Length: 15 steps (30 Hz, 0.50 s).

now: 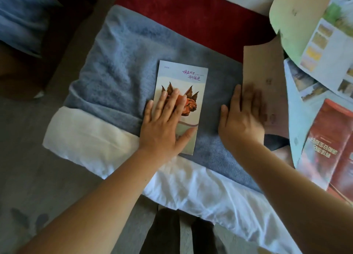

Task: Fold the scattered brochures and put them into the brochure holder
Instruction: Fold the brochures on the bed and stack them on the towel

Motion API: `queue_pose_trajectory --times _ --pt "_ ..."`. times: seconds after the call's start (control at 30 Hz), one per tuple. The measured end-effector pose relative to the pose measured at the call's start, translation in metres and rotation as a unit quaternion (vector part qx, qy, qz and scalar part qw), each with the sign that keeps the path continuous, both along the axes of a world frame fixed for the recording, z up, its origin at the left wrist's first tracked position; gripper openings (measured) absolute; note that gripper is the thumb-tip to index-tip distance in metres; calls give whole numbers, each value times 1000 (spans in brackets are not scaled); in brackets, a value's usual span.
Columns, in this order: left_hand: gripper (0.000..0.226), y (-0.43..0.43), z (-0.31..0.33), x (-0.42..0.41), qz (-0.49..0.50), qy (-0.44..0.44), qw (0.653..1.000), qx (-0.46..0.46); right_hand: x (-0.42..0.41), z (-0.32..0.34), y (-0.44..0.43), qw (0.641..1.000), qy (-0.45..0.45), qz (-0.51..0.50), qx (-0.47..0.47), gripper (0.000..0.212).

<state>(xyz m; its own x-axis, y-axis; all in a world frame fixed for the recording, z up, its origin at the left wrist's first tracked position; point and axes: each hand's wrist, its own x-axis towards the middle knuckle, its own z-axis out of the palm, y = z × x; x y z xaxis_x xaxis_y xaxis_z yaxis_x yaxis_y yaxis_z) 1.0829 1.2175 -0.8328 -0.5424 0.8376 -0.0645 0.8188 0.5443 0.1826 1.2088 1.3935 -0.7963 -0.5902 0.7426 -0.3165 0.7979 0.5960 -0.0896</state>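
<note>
A folded brochure point(188, 76) with a crab picture and purple writing lies flat on a grey-blue towel point(118, 62). My left hand point(165, 123) presses flat on its lower half, fingers spread. My right hand point(242, 118) rests palm down beside a brown paper sheet point(261, 66), its fingers over the sheet's left edge. Unfolded brochures lie scattered at the right: a red one point(328, 141), a white one with photos point(301, 81) and a green-edged one point(298, 24). No brochure holder is in view.
The towel lies across a white sheet point(86, 137) at a bed's edge, with a dark red cloth point(191, 14) beyond it. A blue cushion point(21, 16) sits at the far left. Grey floor point(28, 177) is below.
</note>
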Motion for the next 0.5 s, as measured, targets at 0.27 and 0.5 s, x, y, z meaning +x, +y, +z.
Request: queue_pose_trajectory --times 0.27,0.5 --pt "85 -21 3 -41 -31 42 999 -10 -39 4 -47 996 52 54 -41 63" --pt "85 -50 10 -94 -48 57 997 -29 -81 1 -89 980 71 177 -60 62"
